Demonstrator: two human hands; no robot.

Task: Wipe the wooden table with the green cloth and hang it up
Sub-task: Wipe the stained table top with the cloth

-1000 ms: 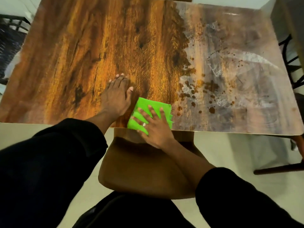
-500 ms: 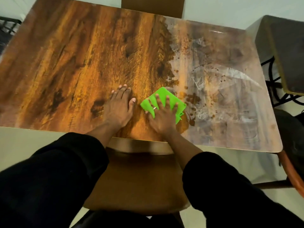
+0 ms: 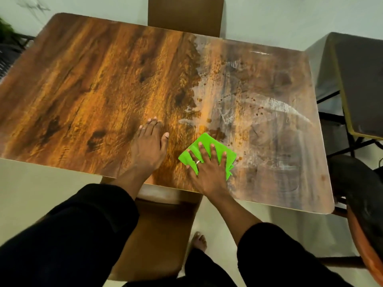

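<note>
The wooden table [image 3: 99, 83] fills the view; its left half looks glossy and its right half is hazy with pale smears and brown spots [image 3: 255, 104]. A folded green cloth [image 3: 205, 141] lies near the table's front edge, at the border of the hazy area. My right hand [image 3: 209, 168] presses flat on the cloth with fingers spread. My left hand [image 3: 148, 146] rests flat on the bare wood just left of the cloth, holding nothing.
A brown chair seat [image 3: 157, 235] is tucked under the front edge below my arms, and another chair back [image 3: 184, 15] stands at the far side. A dark side table [image 3: 360, 83] and an orange-framed chair [image 3: 360, 206] stand to the right.
My right hand has slid the green cloth from the front edge rightward and further onto the table, into the spotted area. My left hand stays planted. The camera view has pulled back.
</note>
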